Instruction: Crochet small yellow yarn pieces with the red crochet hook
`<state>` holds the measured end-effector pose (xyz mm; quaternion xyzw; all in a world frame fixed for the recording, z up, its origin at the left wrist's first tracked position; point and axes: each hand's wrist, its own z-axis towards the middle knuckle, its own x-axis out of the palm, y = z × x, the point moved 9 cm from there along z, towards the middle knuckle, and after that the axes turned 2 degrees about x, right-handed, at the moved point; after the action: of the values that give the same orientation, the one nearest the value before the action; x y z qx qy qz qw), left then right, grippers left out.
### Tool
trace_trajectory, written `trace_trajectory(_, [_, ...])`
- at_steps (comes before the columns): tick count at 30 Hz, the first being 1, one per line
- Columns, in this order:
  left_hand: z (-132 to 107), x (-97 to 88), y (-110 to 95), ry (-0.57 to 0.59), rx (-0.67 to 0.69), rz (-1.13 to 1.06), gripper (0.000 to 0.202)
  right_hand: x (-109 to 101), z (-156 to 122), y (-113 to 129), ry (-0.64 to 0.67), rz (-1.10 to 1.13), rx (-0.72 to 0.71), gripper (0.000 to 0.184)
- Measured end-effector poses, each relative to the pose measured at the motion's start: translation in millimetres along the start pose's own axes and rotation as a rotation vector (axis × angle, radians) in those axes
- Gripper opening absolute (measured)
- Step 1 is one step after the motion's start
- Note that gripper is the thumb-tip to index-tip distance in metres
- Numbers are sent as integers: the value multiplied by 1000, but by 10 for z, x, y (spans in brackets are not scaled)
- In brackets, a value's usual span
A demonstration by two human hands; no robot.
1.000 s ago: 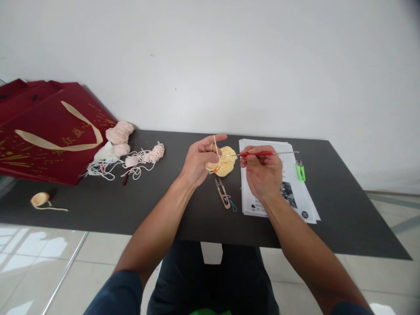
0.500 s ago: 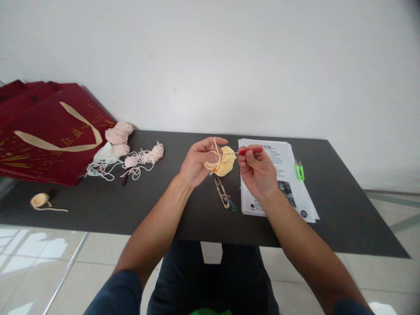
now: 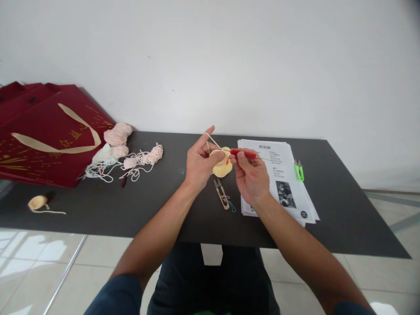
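Between thumb and fingers, my left hand [image 3: 200, 162] pinches a small piece of pale yellow crochet work [image 3: 216, 158], and a strand of yellow yarn [image 3: 213, 140] runs over its raised index finger. My right hand [image 3: 252, 178] grips a crochet hook [image 3: 243, 154] by its red handle, the metal tip reaching left to the crochet work. An orange bit [image 3: 227, 161], perhaps a stitch marker, shows beside the piece. Behind the fingers sits a ball of yellow yarn [image 3: 223, 169], partly covered. Thread snips [image 3: 222, 194] with a teal cord lie below the hands.
Printed sheets [image 3: 288, 175] are stacked at right, with green-handled snips [image 3: 299, 170] beside them. Dark red gift bags [image 3: 42, 135], pink yarn [image 3: 117, 134] and tangled white yarn [image 3: 100, 168] occupy the left. A small cream crocheted cup [image 3: 37, 202] lies near the table's [image 3: 348, 218] front left.
My right hand has moved left with the crochet hook, bringing its handle close to the crochet work. My left index finger has lifted, stretching the yarn strand.
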<state>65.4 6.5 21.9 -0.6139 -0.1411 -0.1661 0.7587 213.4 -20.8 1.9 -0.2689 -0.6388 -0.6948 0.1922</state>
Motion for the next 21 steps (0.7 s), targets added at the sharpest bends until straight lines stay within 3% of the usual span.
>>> trace_trajectory(6, [-29,42,23,-3,-36,35,56,-6,8,21,-7,1,-18,14])
trace_trajectory(10, [-29,27,-40,-34,28,56,46,-2,2,69,-12,-14,-56,13])
trace_trajectory(21, [-58,47,-61,-14,37,138,53,23,-6,92,15,-27,-93,12])
